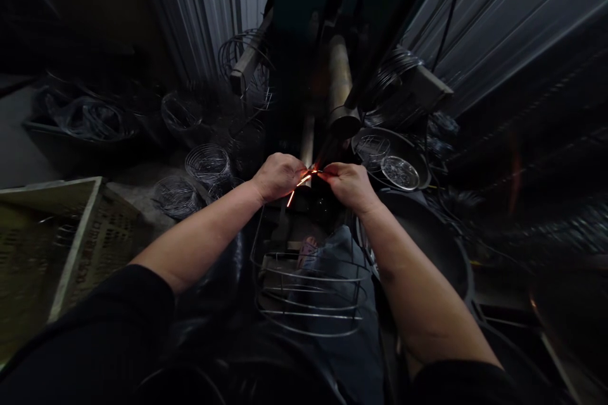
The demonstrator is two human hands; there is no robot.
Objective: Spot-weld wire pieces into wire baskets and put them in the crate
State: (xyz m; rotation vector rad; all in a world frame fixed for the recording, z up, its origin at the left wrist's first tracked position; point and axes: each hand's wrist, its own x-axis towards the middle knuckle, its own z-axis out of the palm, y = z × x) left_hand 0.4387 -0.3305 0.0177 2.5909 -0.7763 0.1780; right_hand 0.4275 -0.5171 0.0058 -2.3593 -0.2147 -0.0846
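Observation:
My left hand and my right hand are both closed, fingers pinched, on either side of a bright spark point. Orange sparks streak down to the left between them. A wire basket of thin metal rings and uprights hangs below my hands, over my legs. Its wires run up toward my fingers, though the exact gripping spots are dark. Right at the sparks is the tip of a thin metal rod, apparently a welder's electrode. Above it juts a thick cylindrical machine arm.
A yellow plastic crate stands at left, near coiled wire rings on the floor. On the right are a round pan holding wire pieces and a larger dark basin. Wire hoops hang on a bracket beside the machine.

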